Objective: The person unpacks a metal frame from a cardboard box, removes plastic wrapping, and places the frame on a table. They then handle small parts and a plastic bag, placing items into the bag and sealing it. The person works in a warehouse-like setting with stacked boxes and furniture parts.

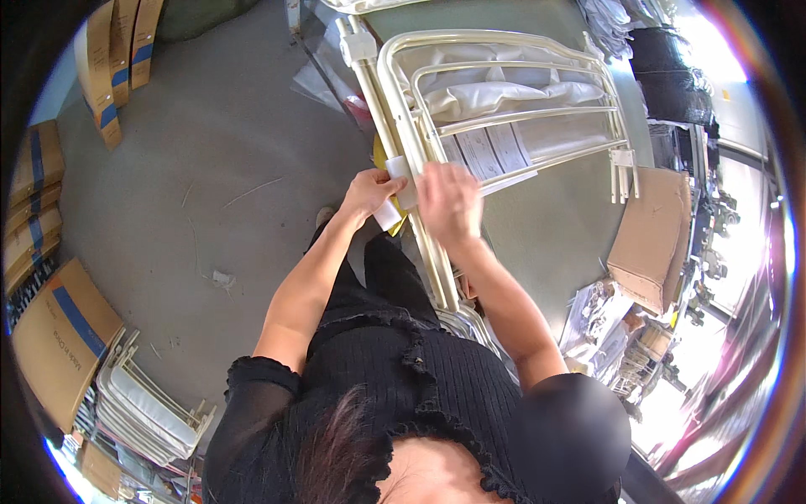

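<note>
The grey floor [277, 126] bears a crumpled pale scrap [222, 279] and a thin strand [252, 193], both left of the metal frame [529, 119].

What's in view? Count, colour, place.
Tube frame: 1, cream, upper centre
Strip: 1+, white, frame's left side
Printed sheet: 1+, white, inside frame
Crumpled sheeting: uncounted, whitish, inside frame
Yellow item: 1, yellow, beside strip
Banded boxes: several, brown, left side
Large box: 1, brown, right
Stacked frames: several, cream, lower left
Wrapped bundle: 1+, black, upper right
Floor: 1, grey, underneath
Shirt: 1, black, lower centre
Left hand: 1, bare, pinching strip
Right hand: 1, blurred, by frame
</note>
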